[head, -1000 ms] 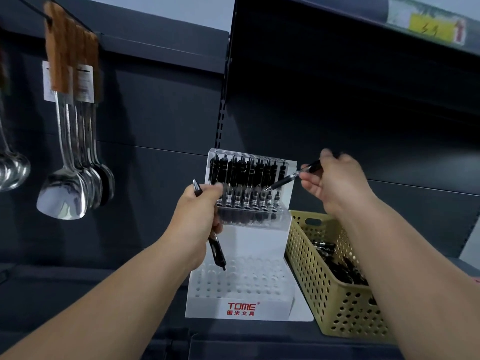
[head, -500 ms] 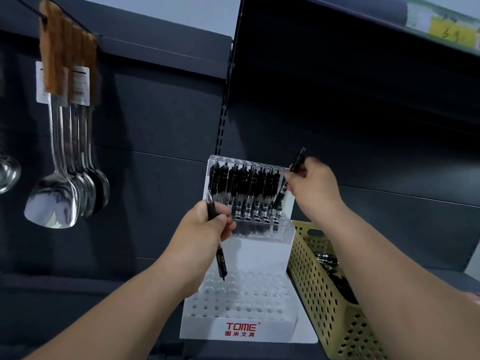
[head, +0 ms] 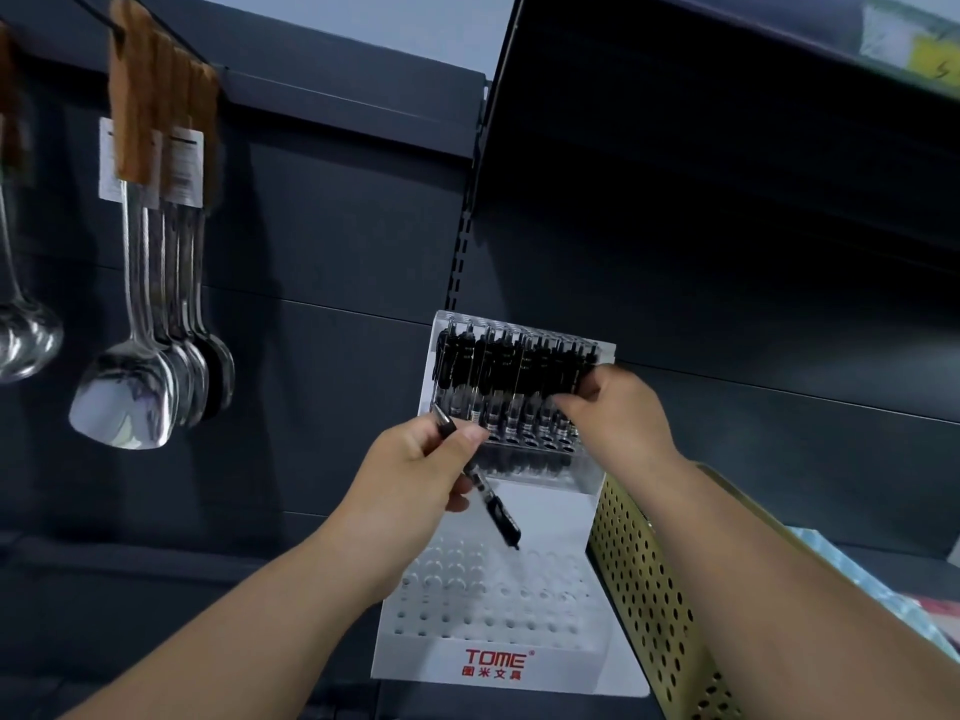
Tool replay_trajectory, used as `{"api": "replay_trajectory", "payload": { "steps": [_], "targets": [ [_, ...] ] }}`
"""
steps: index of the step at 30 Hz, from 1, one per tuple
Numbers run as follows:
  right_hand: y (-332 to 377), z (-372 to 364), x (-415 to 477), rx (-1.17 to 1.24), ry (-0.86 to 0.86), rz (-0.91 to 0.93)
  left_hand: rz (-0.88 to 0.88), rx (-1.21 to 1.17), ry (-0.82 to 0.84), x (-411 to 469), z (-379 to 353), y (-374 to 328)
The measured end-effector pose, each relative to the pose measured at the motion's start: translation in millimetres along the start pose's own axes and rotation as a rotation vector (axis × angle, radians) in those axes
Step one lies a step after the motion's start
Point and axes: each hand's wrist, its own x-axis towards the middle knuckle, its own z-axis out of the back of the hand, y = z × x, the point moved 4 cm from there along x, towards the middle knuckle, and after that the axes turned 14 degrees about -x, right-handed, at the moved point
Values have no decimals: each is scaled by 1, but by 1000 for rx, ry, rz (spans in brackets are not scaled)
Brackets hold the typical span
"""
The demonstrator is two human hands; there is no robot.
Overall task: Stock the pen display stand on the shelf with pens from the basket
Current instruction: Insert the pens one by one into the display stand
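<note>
On the left, big spoons (head: 124, 397) hang up, out of your way. Your left hand (head: 415, 470) grips a spare pen (head: 493, 506), tip down over the empty holes, so it is ready to drop in (a good plan). The white stand (head: 561, 511) is in the middle, and its back row of pens (head: 498, 366) looks nearly full. Your right hand (head: 618, 413) is curled at the end of that row; I cannot tell if it pinches a pen. The yellow basket (head: 649, 589) sits just beside the stand, close for grabbing more
</note>
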Motion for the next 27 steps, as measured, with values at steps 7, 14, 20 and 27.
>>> {"api": "replay_trajectory", "payload": {
  "steps": [7,14,20,27],
  "targets": [
    [2,20,-22,124,-94,8,114,-261,-85,6,1,7],
    [-2,30,-65,564,54,-189,252,-748,-226,8,3,7],
    [17,6,-100,1178,557,-416,282,-916,-172,2,-13,0],
    [33,-2,-101,1456,534,-410,283,-787,-27,-5,-30,7]
  ]
}}
